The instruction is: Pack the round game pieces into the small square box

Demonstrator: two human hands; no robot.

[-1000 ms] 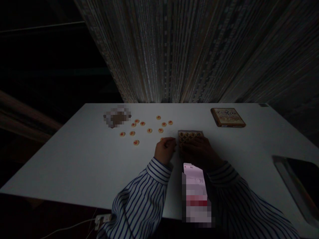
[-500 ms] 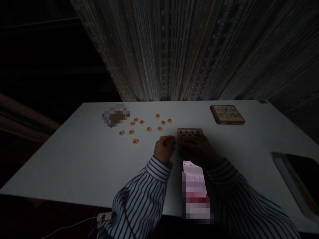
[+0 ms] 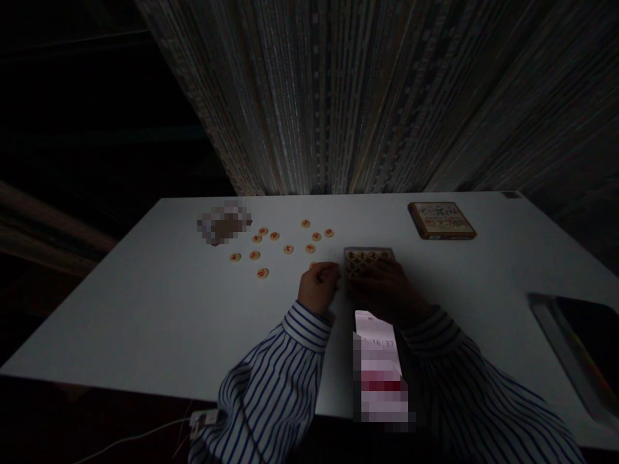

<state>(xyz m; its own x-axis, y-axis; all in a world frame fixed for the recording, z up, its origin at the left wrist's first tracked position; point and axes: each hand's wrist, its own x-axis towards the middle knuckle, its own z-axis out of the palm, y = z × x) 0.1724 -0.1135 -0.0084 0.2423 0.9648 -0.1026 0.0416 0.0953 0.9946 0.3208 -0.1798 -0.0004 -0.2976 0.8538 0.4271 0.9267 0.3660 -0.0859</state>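
Observation:
A small open box packed with round wooden discs sits on the white table. My right hand lies over the box's near half, fingers curled on the discs; what it holds is hidden in the dark. My left hand is curled beside the box's left edge, its fingertips pinched together by a disc on the table. Several loose discs with red marks lie scattered to the left.
The box lid lies at the back right. A lit phone lies between my forearms. A blurred object sits at the back left, a dark tray at the right edge. A cable hangs below.
Both hands stay where they were by the box. The whole scene has shifted slightly up in view as my head moved.

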